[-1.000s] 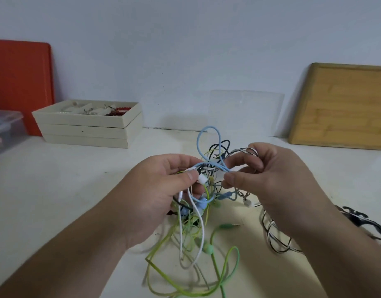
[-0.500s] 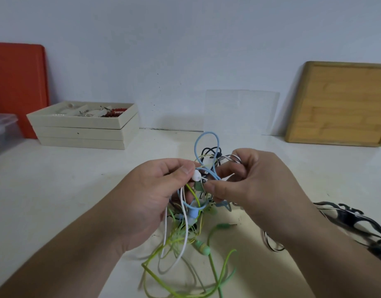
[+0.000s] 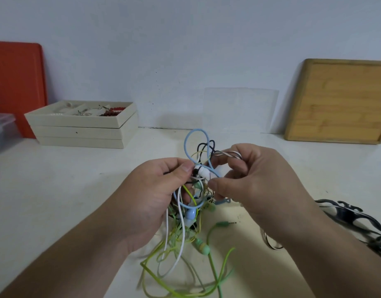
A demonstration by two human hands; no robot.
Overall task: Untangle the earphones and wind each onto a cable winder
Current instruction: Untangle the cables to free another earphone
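Above the white table point(image 3: 56, 201), I hold the tangle of earphones point(image 3: 193, 203) lifted between both hands so the loose ends hang free and I can see which cord crosses which. My left hand point(image 3: 155, 198) grips the bundle from the side, fingers curled round several cords, with my thumb pressing a white earbud point(image 3: 201, 171) against them; that bud looks like the end I mean to work loose 1st. My right hand point(image 3: 256, 181) pinches the knot from the other side, thumb and forefinger closing just beside the white bud, while the other fingers curl round a black-and-white striped cord point(image 3: 229, 153) to keep it out of the way. A light blue cord point(image 3: 196, 136) loops up above my fingers, and its blue bud point(image 3: 190, 215) dangles below my left palm. Green cords point(image 3: 219, 265) trail down onto the table, with a green bud point(image 3: 204, 248) and a green plug point(image 3: 225, 224) lying there.

At my right wrist lies a dark winder-like piece point(image 3: 352, 214); I cannot tell for certain what it is. I judge the task barely begun: nothing is separated, nothing wound. Pulling hard would likely tighten the knot, so feeding the bud back through its loop seems wiser.

Behind stand stacked beige trays point(image 3: 82, 130), a red board point(image 3: 15, 82) and a wooden board point(image 3: 339, 100).
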